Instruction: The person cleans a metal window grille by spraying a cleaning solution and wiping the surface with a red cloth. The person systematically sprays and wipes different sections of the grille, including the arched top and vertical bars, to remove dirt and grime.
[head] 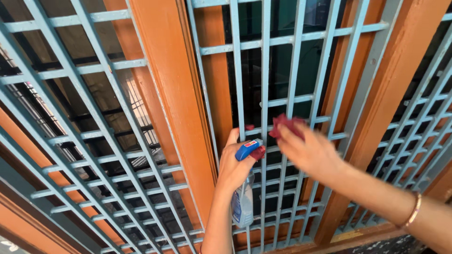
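My left hand grips a clear spray bottle with a blue and red trigger head, held against the pale blue metal window grille. My right hand is blurred and holds a dark red cloth pressed on the grille bars, just right of the bottle's head. A thin metal bangle sits on my right wrist. Dark glass lies behind the bars.
Orange-brown wooden frame posts separate the grille panels. Another blue grille panel fills the left, and a third lies at the right. A wooden sill runs along the bottom.
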